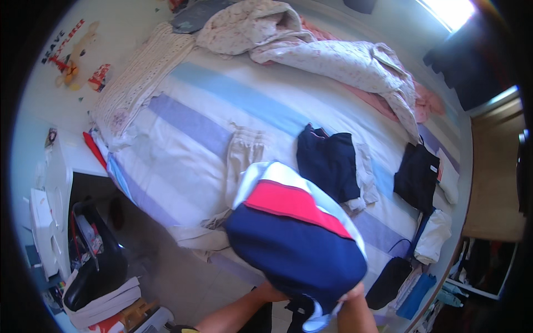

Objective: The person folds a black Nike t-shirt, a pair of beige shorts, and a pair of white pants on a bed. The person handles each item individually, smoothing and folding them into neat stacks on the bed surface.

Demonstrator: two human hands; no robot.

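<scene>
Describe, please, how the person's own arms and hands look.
The left forearm and right forearm are bare where they show. By the left one, at the lower edge, is a dark and yellow item, perhaps a sleeve or band; too little shows. The left hand and right hand, both partly hidden, look ungloved.

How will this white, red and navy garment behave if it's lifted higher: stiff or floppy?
The garment will likely be floppy: it bulges and curves instead of holding flat. It's probably light for its size, since it looks like plain cloth. Its loose end may swing, as it dangles beside the right hand.
</scene>
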